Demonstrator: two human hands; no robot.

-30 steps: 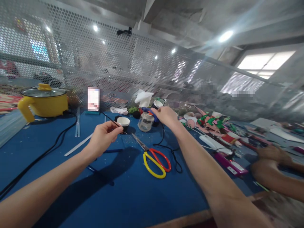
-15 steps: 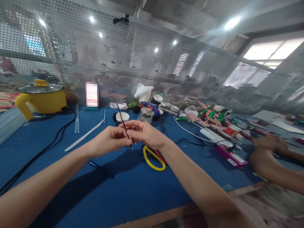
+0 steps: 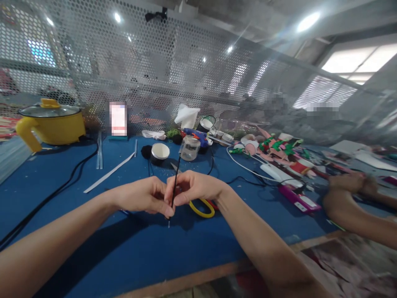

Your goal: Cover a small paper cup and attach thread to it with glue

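A thin black stick (image 3: 176, 179) stands nearly upright between my hands, its lower tip just above the blue table. My left hand (image 3: 144, 196) pinches it near the bottom with thumb and fingers. Fingertips of my right hand (image 3: 197, 188) close on the same stick slightly higher, touching the left fingers. Under the right hand lie scissors with yellow and red handles (image 3: 202, 215), partly covered by it. Beyond the hands are a white-rimmed black cup (image 3: 160, 152), a ball of black yarn (image 3: 146, 151) and a clear jar (image 3: 190, 150).
A yellow electric pot (image 3: 51, 128) stands at the left, its black cable running forward. White strips (image 3: 110, 171) lie nearby. Behind the jar is a blue glue gun (image 3: 200, 138). Craft pieces (image 3: 279, 151) and a purple box (image 3: 297, 199) are at right, beside another person's arms (image 3: 347, 203).
Both hands have come lower and nearer to me with the stick. The stick's lean has flipped, its top now tipping right instead of left. The cup and yarn ball are less covered.
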